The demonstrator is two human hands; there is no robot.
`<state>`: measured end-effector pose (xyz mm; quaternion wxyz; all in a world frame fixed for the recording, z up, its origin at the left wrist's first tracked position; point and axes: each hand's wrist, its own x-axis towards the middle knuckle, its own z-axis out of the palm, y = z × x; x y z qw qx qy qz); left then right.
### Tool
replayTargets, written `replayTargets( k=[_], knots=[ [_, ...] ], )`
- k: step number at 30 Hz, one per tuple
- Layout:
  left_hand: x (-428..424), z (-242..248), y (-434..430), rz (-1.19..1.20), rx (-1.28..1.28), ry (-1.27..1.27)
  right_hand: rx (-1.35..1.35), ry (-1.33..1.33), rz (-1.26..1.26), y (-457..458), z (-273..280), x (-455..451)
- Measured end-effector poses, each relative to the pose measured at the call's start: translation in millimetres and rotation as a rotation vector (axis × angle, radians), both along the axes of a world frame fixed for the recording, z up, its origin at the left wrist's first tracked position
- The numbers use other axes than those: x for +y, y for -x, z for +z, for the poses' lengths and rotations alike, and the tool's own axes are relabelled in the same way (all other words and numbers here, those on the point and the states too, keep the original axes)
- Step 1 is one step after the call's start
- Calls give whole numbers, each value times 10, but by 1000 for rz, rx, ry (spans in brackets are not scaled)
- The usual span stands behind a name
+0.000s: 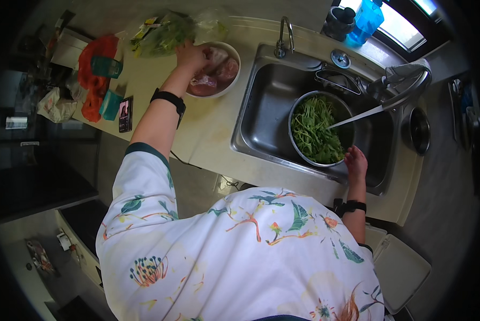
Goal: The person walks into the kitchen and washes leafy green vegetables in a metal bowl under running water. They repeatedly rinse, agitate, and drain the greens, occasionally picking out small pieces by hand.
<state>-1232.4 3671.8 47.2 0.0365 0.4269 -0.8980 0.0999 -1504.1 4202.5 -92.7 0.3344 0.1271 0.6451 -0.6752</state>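
My left hand reaches over the left rim of a white bowl of raw meat, its fingers beside a plastic bag of leafy greens; whether it grips anything is unclear. In the sink, a round metal basin holds leafy green vegetables. Water runs into it from a faucet with a grey cloth over it. My right hand is at the basin's near right rim, fingers bent; its exact contact is not clear.
A double sink with a second, curved faucet is set in the counter. Leftward lie a phone, red plastic bags and a teal packet. A metal bowl stands right of the sink, a blue bottle behind.
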Motion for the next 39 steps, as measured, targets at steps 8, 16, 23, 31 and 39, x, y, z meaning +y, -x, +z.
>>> replayTargets(
  k=[8, 16, 23, 31, 39],
  knots=[
    [-59, 150, -186, -302, 249, -401, -22, -36, 3, 8, -54, -54],
    [24, 40, -171, -113, 146, -413, -9, -53, 49, 13, -87, -130],
    [413, 166, -65, -36, 107, -72, -2, -73, 96, -13, -103, -195],
    [-63, -214, -152, -180, 63, -317, 4, -42, 116, -82, -145, -270],
    [-356, -224, -328, -289, 349, -602, -18, -49, 109, -127, -181, -261]
  ],
)
